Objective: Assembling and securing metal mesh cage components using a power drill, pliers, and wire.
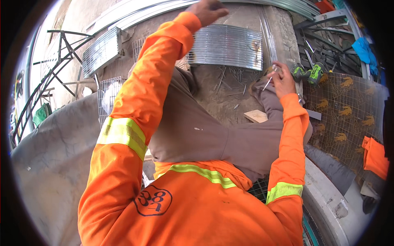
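Observation:
My left hand is raised at the top of the view, above the far edge of a shiny panel of close parallel metal wires or strips. Its fingers look loosely bent and apart, with nothing visible in them. My right hand is closed around a slim, light-coloured metal rod, held slantwise over my right knee. Several loose thin metal pieces lie on the ground between my legs and the panel. A small flat piece of wood lies beside my right leg.
A second shiny metal panel and a dark bar frame stand at left. Long metal profiles run across the back. Right of my hand are green-black power tools, a patterned sheet under wire mesh and orange cloth.

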Tool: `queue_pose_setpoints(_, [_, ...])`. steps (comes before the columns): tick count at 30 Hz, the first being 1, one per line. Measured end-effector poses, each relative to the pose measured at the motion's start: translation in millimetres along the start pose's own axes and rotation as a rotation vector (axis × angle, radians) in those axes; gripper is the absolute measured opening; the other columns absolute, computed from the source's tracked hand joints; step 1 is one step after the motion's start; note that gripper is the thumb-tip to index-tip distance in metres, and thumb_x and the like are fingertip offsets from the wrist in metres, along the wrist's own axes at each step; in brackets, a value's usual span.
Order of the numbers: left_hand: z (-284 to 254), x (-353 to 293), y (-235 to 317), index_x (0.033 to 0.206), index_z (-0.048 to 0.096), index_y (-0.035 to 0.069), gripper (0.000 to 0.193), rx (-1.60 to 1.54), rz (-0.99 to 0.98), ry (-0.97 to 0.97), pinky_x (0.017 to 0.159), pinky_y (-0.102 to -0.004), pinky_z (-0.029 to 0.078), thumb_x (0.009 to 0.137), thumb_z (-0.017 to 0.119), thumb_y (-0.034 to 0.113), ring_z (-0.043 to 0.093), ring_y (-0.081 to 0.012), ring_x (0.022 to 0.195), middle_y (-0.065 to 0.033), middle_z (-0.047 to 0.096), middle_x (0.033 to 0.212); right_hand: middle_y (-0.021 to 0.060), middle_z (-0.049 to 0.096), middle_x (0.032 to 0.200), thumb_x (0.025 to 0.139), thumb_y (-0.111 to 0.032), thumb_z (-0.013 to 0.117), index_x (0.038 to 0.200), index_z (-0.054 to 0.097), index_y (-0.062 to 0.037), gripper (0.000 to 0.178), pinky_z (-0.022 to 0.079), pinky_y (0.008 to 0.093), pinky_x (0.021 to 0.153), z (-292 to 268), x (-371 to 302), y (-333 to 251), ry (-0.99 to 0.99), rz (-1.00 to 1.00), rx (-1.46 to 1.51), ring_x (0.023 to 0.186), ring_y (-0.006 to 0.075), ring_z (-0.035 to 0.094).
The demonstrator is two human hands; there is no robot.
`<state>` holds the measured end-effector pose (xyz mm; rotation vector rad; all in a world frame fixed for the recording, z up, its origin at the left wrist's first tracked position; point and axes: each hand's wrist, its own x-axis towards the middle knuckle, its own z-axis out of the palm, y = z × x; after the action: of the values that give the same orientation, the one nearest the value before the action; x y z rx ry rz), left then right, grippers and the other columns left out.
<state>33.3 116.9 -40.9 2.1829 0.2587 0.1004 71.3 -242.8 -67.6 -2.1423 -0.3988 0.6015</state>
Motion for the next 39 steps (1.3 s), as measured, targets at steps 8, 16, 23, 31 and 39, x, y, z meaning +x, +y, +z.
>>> queue_pose_setpoints(8, [137, -38, 81, 0.100, 0.068, 0.012, 0.019, 0.004, 0.373, -0.220, 0.081, -0.0421, 0.056, 0.090, 0.057, 0.023, 0.067, -0.0304, 0.097, -0.0090, 0.062, 0.110, 0.0022, 0.060, 0.090, 0.089, -0.021, 0.065, 0.117, 0.060, -0.0139, 0.029, 0.054, 0.0308, 0.078, 90, 77, 109, -0.276, 0.215, 0.045, 0.085, 0.0142, 0.063])
queue_pose_setpoints(16, [186, -73, 70, 0.086, 0.072, 0.010, 0.018, 0.061, 0.544, -0.202, 0.077, -0.0386, 0.054, 0.079, 0.063, 0.023, 0.063, -0.0234, 0.095, -0.0058, 0.061, 0.107, 0.0099, 0.051, 0.119, 0.076, -0.032, 0.079, 0.132, 0.054, -0.0234, 0.061, 0.048, 0.0443, 0.089, 201, 78, 54, -0.176, -0.124, -0.702, 0.108, 0.0321, 0.056])
queue_pose_setpoints(23, [182, -62, 76, 0.083, 0.072, 0.008, 0.017, -0.086, 0.357, -0.241, 0.072, -0.0364, 0.055, 0.079, 0.063, 0.021, 0.063, -0.0238, 0.095, -0.0095, 0.062, 0.111, 0.0099, 0.049, 0.124, 0.075, -0.027, 0.083, 0.134, 0.052, -0.0252, 0.066, 0.046, 0.0452, 0.092, 214, 107, 43, -0.239, -0.254, -0.826, 0.111, 0.0327, 0.054])
queue_pose_setpoints(31, [167, -45, 96, 0.074, 0.069, 0.009, 0.014, -0.171, 0.353, -0.164, 0.071, -0.0369, 0.054, 0.078, 0.062, 0.019, 0.064, -0.0245, 0.094, -0.0104, 0.064, 0.105, 0.0068, 0.051, 0.121, 0.073, -0.027, 0.084, 0.126, 0.056, -0.0259, 0.061, 0.045, 0.0447, 0.091, 213, 117, 45, -0.245, -0.263, -0.798, 0.111, 0.0301, 0.055])
queue_pose_setpoints(39, [165, -44, 94, 0.078, 0.073, 0.009, 0.014, -0.175, 0.336, -0.230, 0.074, -0.0383, 0.054, 0.076, 0.063, 0.019, 0.065, -0.0255, 0.095, -0.0105, 0.063, 0.109, 0.0061, 0.052, 0.122, 0.071, -0.027, 0.085, 0.122, 0.058, -0.0253, 0.058, 0.043, 0.0448, 0.095, 210, 120, 39, -0.274, -0.190, -0.816, 0.114, 0.0287, 0.054])
